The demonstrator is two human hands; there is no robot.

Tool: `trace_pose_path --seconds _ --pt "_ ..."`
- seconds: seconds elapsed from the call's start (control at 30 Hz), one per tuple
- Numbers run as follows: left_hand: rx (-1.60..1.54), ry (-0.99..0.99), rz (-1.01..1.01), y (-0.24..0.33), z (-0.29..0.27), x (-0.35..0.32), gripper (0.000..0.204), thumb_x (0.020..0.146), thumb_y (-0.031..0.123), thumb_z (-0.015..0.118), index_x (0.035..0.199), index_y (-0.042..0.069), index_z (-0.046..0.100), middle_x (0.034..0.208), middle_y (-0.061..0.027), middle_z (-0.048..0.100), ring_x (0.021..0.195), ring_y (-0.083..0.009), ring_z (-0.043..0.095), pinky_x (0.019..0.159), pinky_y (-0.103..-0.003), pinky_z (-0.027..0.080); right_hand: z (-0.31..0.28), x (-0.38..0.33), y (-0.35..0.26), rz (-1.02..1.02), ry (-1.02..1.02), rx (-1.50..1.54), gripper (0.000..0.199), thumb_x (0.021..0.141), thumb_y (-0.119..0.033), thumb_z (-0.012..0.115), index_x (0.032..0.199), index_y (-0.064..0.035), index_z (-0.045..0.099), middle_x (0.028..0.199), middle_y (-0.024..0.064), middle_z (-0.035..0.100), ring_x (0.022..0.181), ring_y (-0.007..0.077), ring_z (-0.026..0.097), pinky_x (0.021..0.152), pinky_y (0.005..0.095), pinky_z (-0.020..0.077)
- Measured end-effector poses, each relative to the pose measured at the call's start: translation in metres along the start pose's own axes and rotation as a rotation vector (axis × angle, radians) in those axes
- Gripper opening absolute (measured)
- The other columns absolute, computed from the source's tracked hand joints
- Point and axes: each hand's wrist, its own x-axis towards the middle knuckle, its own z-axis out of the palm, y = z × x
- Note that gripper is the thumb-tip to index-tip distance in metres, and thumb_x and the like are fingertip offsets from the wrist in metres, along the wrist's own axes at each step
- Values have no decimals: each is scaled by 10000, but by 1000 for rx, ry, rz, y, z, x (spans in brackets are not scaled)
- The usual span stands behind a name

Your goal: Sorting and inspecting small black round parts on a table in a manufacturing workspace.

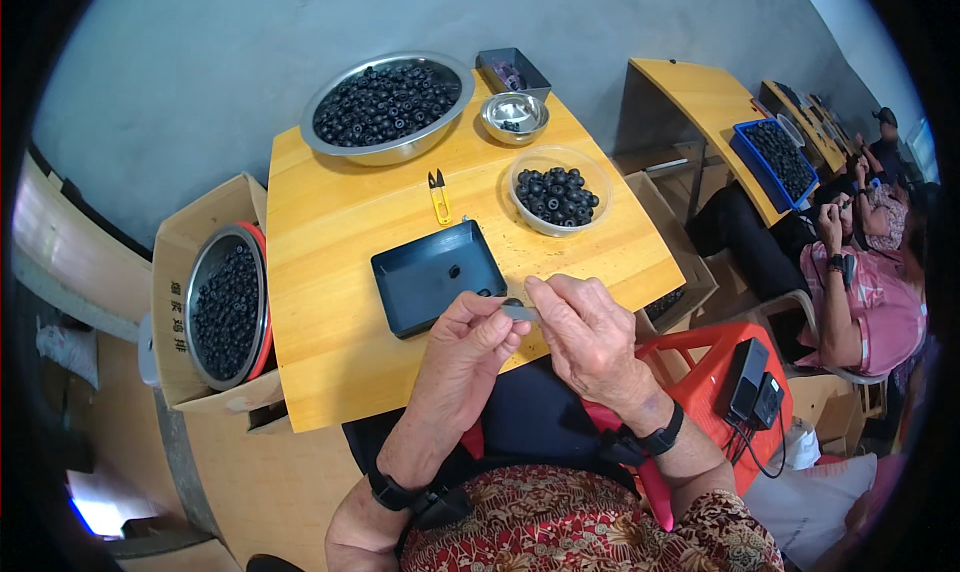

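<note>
My left hand [462, 350] is closed in a pinch above the near edge of the dark blue tray [420, 277]. Between its fingertips sits a small black round part [513, 303] with a greyish flat face showing below it. Against that part, from the right, come the closed fingers of my right hand [592, 340]; whether they grip a small tool is hidden. One loose black piece [455, 271] lies in the tray. Beyond the tray are yellow thread snips [441, 200], blades pointing away. A clear plastic bowl [560, 151] of black ring-shaped parts stands to the right.
At the back of the wooden table [330, 372] stand a wide steel basin [462, 84] heaped with black parts, a small steel bowl [517, 135] and a dark box [538, 80]. A carton [175, 272] is left; a red stool [690, 367] and co-workers [875, 302] are right.
</note>
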Motion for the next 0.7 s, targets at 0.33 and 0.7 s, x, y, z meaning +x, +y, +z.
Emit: trace_pose_path --seconds 0.33,0.7 --pt "309 -126 240 -2 12 -2 88 898 77 693 923 66 610 955 -76 664 898 -139 618 839 -249 484 22 -3 24 173 -108 -78 450 707 45 636 1155 9 617 958 165 623 773 305 621 661 373 523" --pt "98 -17 112 2 0 8 93 928 80 657 1013 64 623 998 -29 674 921 -110 623 889 -258 487 -8 18 -7 316 19 543 288 798 -6 730 1080 27 682 947 136 662 855 248 660 730 333 536"
